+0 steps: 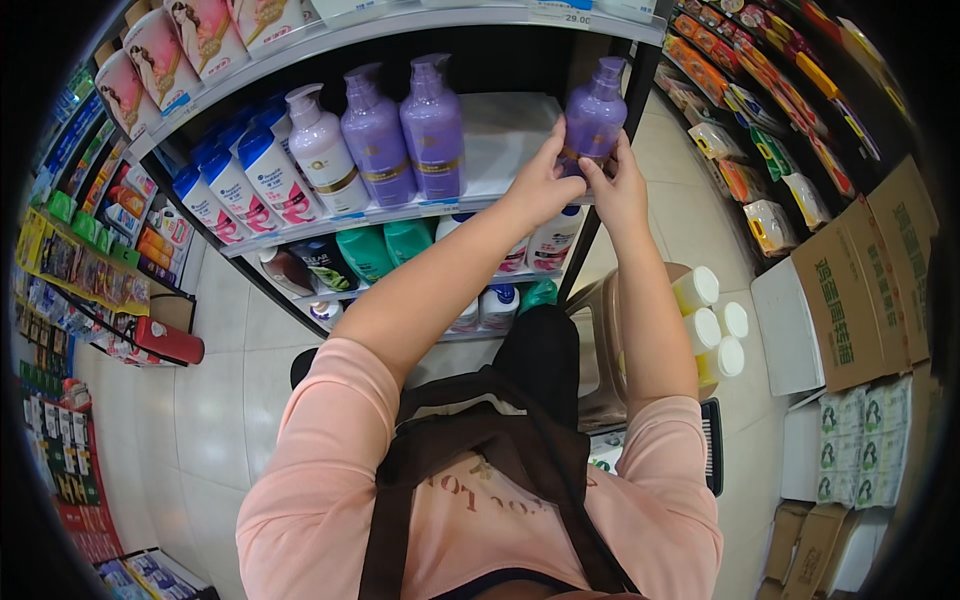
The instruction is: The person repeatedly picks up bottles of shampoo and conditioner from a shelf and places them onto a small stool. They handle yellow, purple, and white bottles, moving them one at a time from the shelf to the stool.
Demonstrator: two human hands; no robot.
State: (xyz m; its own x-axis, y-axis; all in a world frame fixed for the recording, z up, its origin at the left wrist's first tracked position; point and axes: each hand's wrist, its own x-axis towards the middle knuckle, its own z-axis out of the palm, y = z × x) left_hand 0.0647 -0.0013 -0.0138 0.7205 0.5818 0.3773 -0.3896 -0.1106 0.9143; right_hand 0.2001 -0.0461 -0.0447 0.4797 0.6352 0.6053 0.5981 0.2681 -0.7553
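Note:
A purple pump bottle [597, 112] stands upright at the right end of the shelf [510, 142], between my two hands. My left hand [546, 184] grips its left side, with a thumb or finger bent at the front. On its lower right side are the fingers of my right hand [619, 184], the thumb across the front. Left of a bare stretch of shelf stand two more purple pump bottles [433, 135] and a white pump bottle [324, 154]. Farther left are several white Head & Shoulders bottles [274, 176] with blue caps.
Pink packs [184, 45] fill the shelf above. Green bottles [364, 253] and others stand below. On a brown plastic stool [600, 337] at right are yellow containers with white lids [703, 330]. Cardboard boxes [847, 285] stand farther right. A red cylinder [169, 341] lies at left.

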